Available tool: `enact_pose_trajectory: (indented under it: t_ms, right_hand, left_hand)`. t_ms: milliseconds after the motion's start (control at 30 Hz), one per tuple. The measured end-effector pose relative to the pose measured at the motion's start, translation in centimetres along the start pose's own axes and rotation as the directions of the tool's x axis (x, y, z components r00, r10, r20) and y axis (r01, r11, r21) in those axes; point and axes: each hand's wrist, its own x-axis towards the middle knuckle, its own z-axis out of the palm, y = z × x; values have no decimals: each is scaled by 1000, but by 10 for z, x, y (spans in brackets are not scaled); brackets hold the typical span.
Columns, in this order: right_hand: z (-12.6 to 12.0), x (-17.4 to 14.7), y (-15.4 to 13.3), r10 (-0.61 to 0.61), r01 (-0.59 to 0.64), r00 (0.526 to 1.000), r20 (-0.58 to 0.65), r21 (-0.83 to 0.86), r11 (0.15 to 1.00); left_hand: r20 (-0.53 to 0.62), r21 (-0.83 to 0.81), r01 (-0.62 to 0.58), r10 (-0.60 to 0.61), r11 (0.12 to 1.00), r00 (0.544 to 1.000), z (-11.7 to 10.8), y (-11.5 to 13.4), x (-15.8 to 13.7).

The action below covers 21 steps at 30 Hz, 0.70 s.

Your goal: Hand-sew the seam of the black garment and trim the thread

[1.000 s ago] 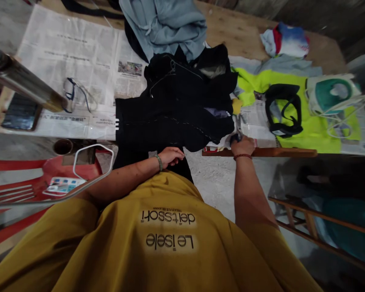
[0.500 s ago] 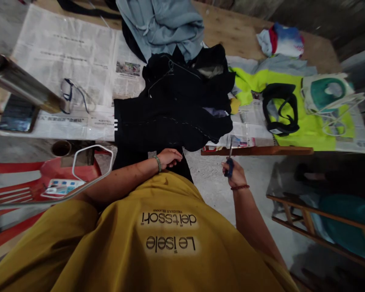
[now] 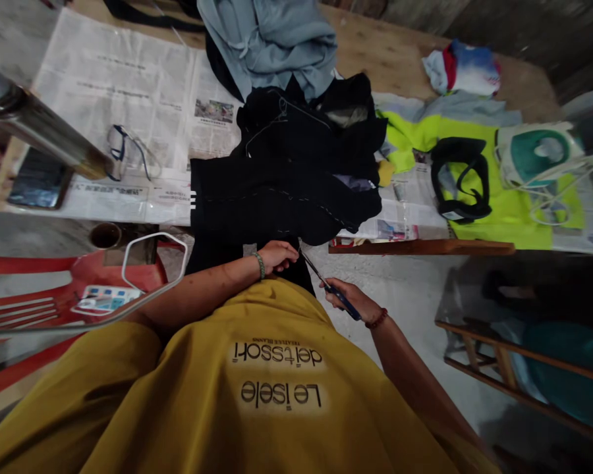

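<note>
In my right hand [image 3: 346,297] is a pair of scissors [image 3: 342,299] with dark blue handles. Their blades point up and left, the tip close to the fingertips of my left hand [image 3: 278,255]. That left hand is closed in a pinch in front of my body, and whatever sits between its fingers is too small to make out. Just beyond it, a black garment [image 3: 271,204] with a line of white stitches lies on the table and hangs over the near edge.
Newspaper [image 3: 128,85] covers much of the table. A metal flask [image 3: 59,128], a phone [image 3: 39,181] and glasses [image 3: 121,148] lie left. Right are an iron [image 3: 538,155], a black strap [image 3: 459,178] and a yellow-green garment [image 3: 508,224]. A red chair [image 3: 93,270] stands left.
My right hand has brought the scissors left and turned them, from upright by the table edge to slanting toward my left hand. The left hand keeps its pinch in nearly the same place.
</note>
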Motion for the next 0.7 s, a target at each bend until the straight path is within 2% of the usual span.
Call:
enact_pose_trajectory:
  t_ms: [200, 333, 400, 467, 500, 567, 667, 700]
  right_hand:
    - [6, 21, -14, 10, -10, 999, -44, 9, 1000]
    - [7, 18, -7, 19, -20, 995, -97, -3, 1000]
    - [3, 12, 4, 1, -10, 988, -155, -58, 998]
    - [-4, 5, 19, -73, 31, 952, -297, -142, 989]
    - [-9, 2, 27, -122, 54, 909, -398, -179, 982]
    - [-22, -2, 40, -186, 76, 764, -617, -201, 977]
    - [-53, 3, 46, -101, 33, 483, -870, -97, 995]
    - [-67, 8, 42, -51, 6, 417, -908, -54, 999]
  left_hand:
    - [-5, 3, -3, 3, 1000, 1000, -1, 1, -2]
    - [-25, 37, -1, 2, 999, 1000, -2, 2, -3]
    - [-25, 133, -6, 10, 991, 1000, -3, 1, -3]
    - [23, 316, -40, 35, 948, 999, -4, -1, -3]
    - [71, 408, -75, 51, 910, 996, -5, -2, -3]
    - [184, 530, -168, 80, 831, 980, -5, -5, -2]
    - [263, 547, -250, 119, 799, 957, -4, -7, 1]
    - [259, 536, -252, 127, 805, 957, -3, -7, 1]
